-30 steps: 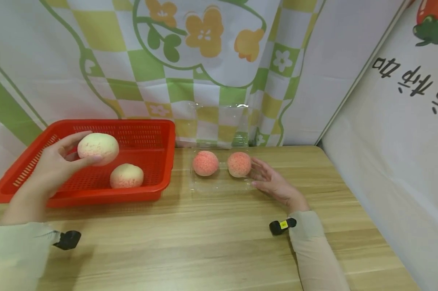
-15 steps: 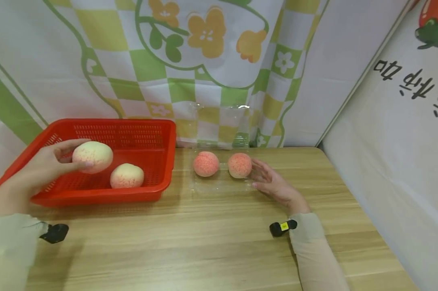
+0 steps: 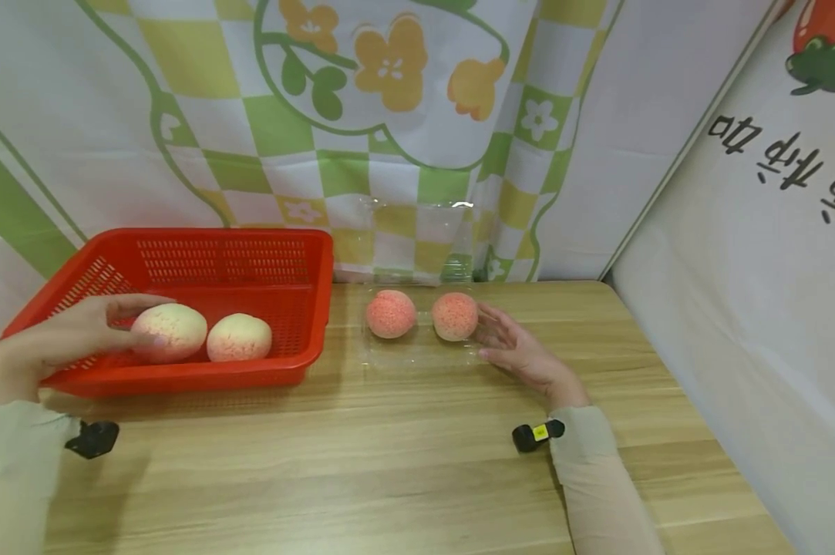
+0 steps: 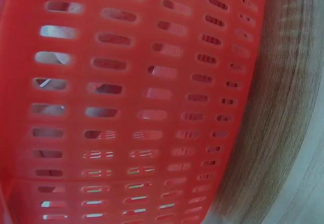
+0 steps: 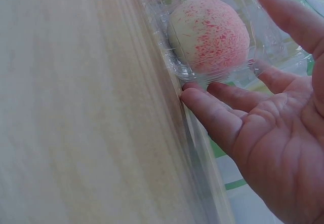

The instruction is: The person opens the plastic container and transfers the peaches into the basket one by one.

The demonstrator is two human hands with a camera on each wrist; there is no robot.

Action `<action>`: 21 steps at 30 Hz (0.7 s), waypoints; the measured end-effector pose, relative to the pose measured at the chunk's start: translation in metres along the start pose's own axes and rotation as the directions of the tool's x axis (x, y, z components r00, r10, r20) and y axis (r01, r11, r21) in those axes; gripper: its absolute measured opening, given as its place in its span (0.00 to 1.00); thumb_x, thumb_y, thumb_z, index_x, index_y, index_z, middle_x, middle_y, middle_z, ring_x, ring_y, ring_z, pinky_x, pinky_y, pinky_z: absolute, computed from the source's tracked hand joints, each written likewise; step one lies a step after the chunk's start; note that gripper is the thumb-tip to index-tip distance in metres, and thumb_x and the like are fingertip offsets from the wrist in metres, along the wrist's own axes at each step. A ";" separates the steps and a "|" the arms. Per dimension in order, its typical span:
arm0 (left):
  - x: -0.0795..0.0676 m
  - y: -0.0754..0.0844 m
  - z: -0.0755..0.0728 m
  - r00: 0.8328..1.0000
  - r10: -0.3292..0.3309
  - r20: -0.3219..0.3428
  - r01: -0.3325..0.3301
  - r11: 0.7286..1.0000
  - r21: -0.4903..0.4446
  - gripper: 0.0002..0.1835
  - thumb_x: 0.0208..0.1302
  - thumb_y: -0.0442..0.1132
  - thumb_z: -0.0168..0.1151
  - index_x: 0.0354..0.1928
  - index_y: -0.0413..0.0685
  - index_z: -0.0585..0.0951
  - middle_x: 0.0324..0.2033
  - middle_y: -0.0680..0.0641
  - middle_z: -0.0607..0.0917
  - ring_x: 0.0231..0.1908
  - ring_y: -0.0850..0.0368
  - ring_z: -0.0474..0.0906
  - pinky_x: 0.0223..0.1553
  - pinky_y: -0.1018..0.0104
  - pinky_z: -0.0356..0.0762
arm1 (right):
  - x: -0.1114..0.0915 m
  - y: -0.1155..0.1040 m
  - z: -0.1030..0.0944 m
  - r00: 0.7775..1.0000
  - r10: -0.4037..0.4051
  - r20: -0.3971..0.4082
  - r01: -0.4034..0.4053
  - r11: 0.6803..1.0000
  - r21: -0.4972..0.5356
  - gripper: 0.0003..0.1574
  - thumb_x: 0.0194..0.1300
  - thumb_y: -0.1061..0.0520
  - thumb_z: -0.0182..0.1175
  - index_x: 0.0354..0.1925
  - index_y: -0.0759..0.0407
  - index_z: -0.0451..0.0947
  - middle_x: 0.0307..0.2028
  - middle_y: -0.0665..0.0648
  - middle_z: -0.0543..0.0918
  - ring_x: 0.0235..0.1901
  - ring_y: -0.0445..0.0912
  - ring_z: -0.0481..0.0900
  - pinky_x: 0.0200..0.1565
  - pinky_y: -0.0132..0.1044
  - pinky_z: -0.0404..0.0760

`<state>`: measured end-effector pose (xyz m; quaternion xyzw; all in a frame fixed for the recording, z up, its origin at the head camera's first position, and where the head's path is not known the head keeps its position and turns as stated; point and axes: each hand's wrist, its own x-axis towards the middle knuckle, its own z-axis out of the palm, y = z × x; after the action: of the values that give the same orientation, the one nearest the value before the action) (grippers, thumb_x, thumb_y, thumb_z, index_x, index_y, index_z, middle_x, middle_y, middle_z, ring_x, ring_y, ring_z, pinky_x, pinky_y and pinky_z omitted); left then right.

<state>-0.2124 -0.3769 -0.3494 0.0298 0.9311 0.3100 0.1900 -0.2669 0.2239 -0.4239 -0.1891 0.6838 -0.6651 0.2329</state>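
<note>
My left hand [image 3: 77, 335] grips a pale yellow and pink peach [image 3: 176, 331] low inside the red plastic basket [image 3: 202, 378]. A second peach [image 3: 240, 338] of the same kind sits right beside it. In the left wrist view the slotted basket wall [image 4: 126, 102] hides the hand and fruit. Two pinker peaches, the left one [image 3: 391, 314] and the right one [image 3: 455, 317], rest in a clear clamshell box [image 3: 417, 358] whose lid stands up. My right hand [image 3: 524, 356], its fingers extended, lies at the box's right side; its fingertips [image 5: 190, 95] are right at the box edge.
The wooden table [image 3: 361, 462] carries the basket and box. A checked, flowered curtain [image 3: 348, 162] hangs directly behind them. On the right, a white wall panel [image 3: 757, 270] with writing borders the table.
My left hand has lowered the peach into the basket, moving down and slightly left, and it is now alongside the other peach. My right hand has stayed in place.
</note>
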 end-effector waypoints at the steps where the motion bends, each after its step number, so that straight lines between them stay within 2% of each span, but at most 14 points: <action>1: 0.000 0.000 0.000 1.000 -0.013 0.016 0.013 1.000 -0.003 0.44 0.66 0.62 0.60 0.76 0.51 0.55 0.70 0.34 0.61 0.60 0.43 0.60 0.45 0.55 0.77 | 0.000 0.000 0.000 1.000 0.001 -0.001 -0.001 1.000 -0.001 0.57 0.67 0.70 0.57 0.80 0.54 0.35 0.80 0.62 0.40 0.77 0.64 0.45 0.73 0.59 0.48; 4: 0.001 0.000 -0.001 0.996 -0.060 0.068 0.062 0.998 -0.026 0.49 0.66 0.63 0.58 0.78 0.46 0.48 0.71 0.29 0.53 0.60 0.32 0.56 0.46 0.48 0.77 | 0.001 0.001 -0.001 1.000 0.002 -0.004 -0.002 1.000 0.000 0.57 0.67 0.70 0.58 0.80 0.53 0.36 0.80 0.62 0.40 0.77 0.64 0.45 0.73 0.59 0.48; 8: 0.003 -0.003 -0.002 0.994 -0.055 0.091 0.059 0.998 -0.037 0.48 0.68 0.61 0.57 0.78 0.44 0.48 0.71 0.27 0.53 0.59 0.31 0.56 0.47 0.47 0.76 | 0.002 0.002 -0.001 1.000 -0.001 -0.005 0.001 1.000 -0.008 0.56 0.67 0.70 0.58 0.80 0.53 0.36 0.79 0.63 0.41 0.77 0.64 0.46 0.73 0.60 0.49; 11: 0.006 -0.005 -0.001 0.996 -0.001 0.086 0.000 1.000 0.007 0.43 0.68 0.58 0.59 0.76 0.45 0.56 0.69 0.31 0.63 0.59 0.37 0.62 0.47 0.51 0.75 | 0.001 0.001 0.000 1.000 -0.002 -0.001 0.002 1.000 -0.009 0.56 0.67 0.70 0.57 0.80 0.53 0.36 0.79 0.63 0.40 0.77 0.64 0.45 0.73 0.60 0.49; 15: 0.012 -0.006 0.002 0.995 0.085 0.058 -0.089 0.993 0.077 0.35 0.67 0.54 0.61 0.71 0.48 0.67 0.63 0.38 0.75 0.53 0.55 0.69 0.45 0.57 0.73 | 0.001 0.001 0.000 1.000 0.000 -0.001 0.000 1.000 -0.005 0.56 0.67 0.70 0.57 0.80 0.53 0.36 0.80 0.62 0.40 0.77 0.64 0.44 0.73 0.60 0.48; 21: 0.016 -0.009 0.004 0.989 0.116 0.091 -0.122 0.990 0.066 0.33 0.68 0.50 0.61 0.71 0.45 0.67 0.63 0.38 0.75 0.48 0.72 0.66 0.46 0.58 0.73 | 0.000 0.001 0.000 1.000 0.007 -0.002 -0.007 1.000 -0.002 0.56 0.68 0.70 0.56 0.80 0.53 0.35 0.80 0.62 0.39 0.77 0.64 0.43 0.74 0.60 0.47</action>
<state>-0.2248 -0.3795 -0.3628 0.1057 0.9289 0.2859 0.2105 -0.2670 0.2238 -0.4245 -0.1865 0.6853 -0.6638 0.2345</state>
